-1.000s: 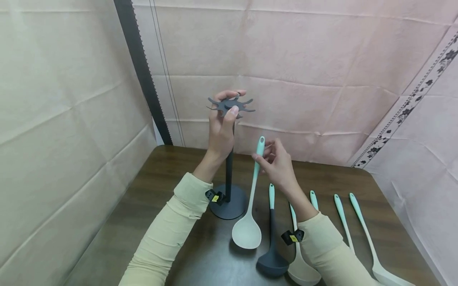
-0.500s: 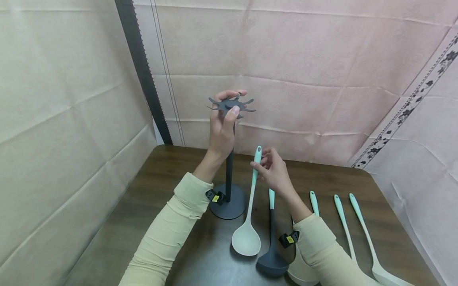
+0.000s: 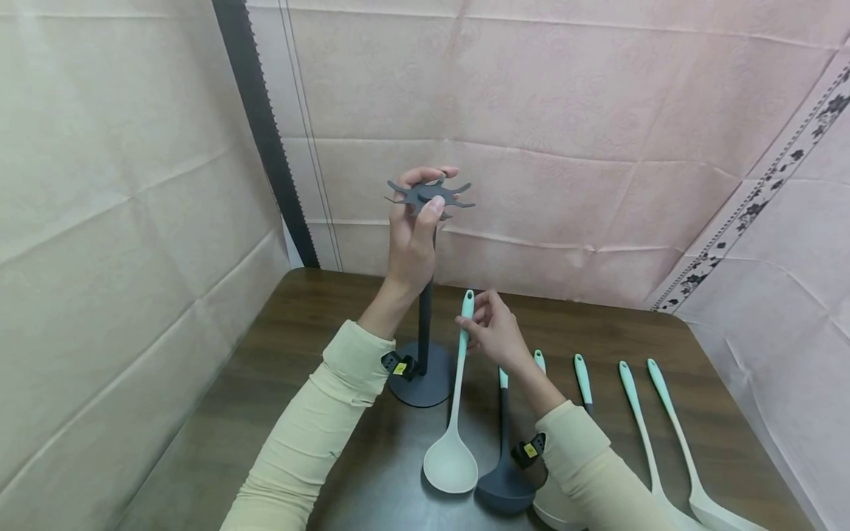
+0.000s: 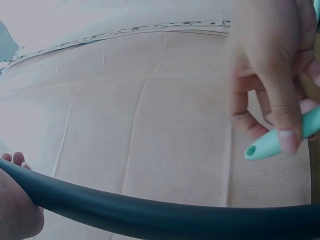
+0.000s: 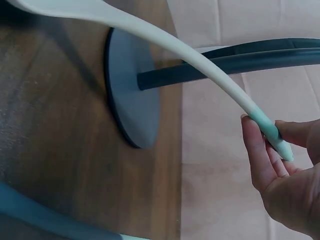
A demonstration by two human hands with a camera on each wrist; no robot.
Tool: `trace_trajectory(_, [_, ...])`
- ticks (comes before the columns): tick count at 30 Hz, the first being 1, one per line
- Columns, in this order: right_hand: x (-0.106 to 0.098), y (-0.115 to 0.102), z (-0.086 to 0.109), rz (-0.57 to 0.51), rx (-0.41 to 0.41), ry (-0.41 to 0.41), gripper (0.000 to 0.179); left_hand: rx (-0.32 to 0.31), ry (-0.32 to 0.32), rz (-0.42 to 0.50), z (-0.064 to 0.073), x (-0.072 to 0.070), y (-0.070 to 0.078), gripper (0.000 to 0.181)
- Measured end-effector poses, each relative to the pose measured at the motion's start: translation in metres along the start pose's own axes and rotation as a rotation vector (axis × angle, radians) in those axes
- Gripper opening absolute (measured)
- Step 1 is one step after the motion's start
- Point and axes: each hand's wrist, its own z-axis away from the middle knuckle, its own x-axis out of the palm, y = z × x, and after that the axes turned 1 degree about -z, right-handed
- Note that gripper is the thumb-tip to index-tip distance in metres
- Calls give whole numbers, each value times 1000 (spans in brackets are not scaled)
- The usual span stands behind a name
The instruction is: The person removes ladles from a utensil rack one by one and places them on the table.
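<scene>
My left hand [image 3: 413, 232] grips the top of a dark grey utensil stand [image 3: 425, 324], thumb over its ring of curved hooks [image 3: 432, 193] and fingers behind. The stand rises upright from a round base on the table. My right hand [image 3: 494, 332] pinches the mint handle of a white ladle [image 3: 451, 461] near its holed end, thumb on one side and fingers on the other. The ladle slopes down beside the stand, its round bowl low over the table. In the left wrist view, the holed handle tip [image 4: 267, 146] sticks out past the right thumb.
Right of the held ladle lies a dark ladle [image 3: 506, 487] with a mint handle. Several more mint-handled utensils lie farther right, including a white one [image 3: 697, 487]; my right forearm partly covers some. Cloth walls [image 3: 564, 110] enclose the wooden table [image 3: 265, 413].
My right hand has moved down and slightly left, carrying the ladle lower and nearer the stand's base. My left hand has stayed on the top of the stand.
</scene>
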Motion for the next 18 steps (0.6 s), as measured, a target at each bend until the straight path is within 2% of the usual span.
trace_trajectory(12, [5,11,1,-35,70,-32,40,-2,0,7,0,0,0,48])
trace_trajectory(18, [7,21,0,-34,138,-11,38,-1,4,11,0,-1,0,48])
